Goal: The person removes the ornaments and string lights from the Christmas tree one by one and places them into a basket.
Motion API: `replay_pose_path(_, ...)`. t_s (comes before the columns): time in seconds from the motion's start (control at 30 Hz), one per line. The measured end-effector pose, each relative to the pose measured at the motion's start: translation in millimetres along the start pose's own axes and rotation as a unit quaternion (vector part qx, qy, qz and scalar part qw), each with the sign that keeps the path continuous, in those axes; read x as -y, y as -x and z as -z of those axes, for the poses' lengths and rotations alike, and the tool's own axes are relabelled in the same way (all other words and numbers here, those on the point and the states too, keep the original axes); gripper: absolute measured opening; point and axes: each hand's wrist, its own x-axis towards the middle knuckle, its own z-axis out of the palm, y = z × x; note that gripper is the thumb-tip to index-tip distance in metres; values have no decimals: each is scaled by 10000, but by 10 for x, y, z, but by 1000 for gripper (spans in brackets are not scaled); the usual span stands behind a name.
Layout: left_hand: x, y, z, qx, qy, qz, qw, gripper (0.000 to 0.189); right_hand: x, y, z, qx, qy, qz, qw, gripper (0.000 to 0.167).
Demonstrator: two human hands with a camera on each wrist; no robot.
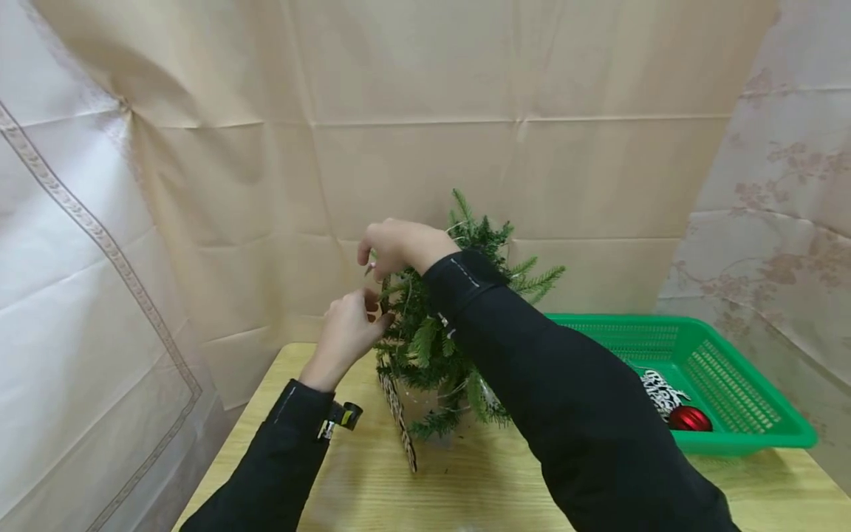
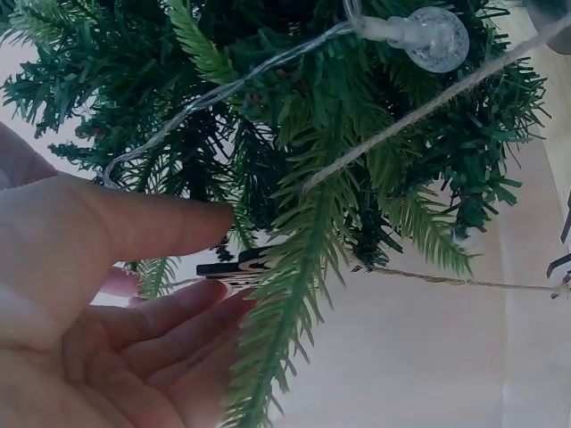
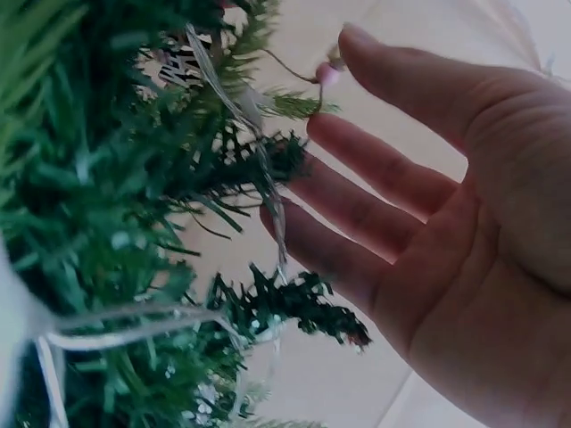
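Note:
A small artificial Christmas tree (image 1: 425, 343) stands on the table, with a clear string light (image 2: 437, 40) and a twine garland (image 2: 428, 107) among its branches. At the tree's left side, my left hand (image 1: 349, 332) holds a flat black-and-white cutout (image 2: 236, 267) between thumb and fingers. That piece is seen edge-on, partly behind a sprig. My right hand (image 1: 402, 247) reaches across above it and pinches a thin twine end (image 3: 294, 67) with thumb and index finger, its other fingers extended against the greenery. A brown-and-black patterned strip (image 1: 397, 414) hangs down below the left hand.
A green plastic basket (image 1: 744, 443) sits at the right of the wooden table (image 1: 359, 488). Inside it are a shiny red ball (image 1: 690, 419) and a black-and-white bundle (image 1: 661, 391). Beige cloth (image 1: 412, 89) hangs behind, with pale curtains at both sides.

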Motion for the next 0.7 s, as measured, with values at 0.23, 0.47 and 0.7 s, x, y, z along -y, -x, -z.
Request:
replay_pose_path(0.23, 32, -26, -19, -271, -27, -94, 9996, 29, 47, -44, -66, -154, 83, -174, 9997, 32)
replay_pose_path(0.47, 101, -55, -40, -442, -91, -166, 9988, 29, 86, -84, -89, -374, 440, -382, 9976, 30)
replay_pose_path(0.7, 147, -53, -78, -548, -86, -280, 9981, 21, 132, -128, -146, -651, 1341, -447, 9878, 16)
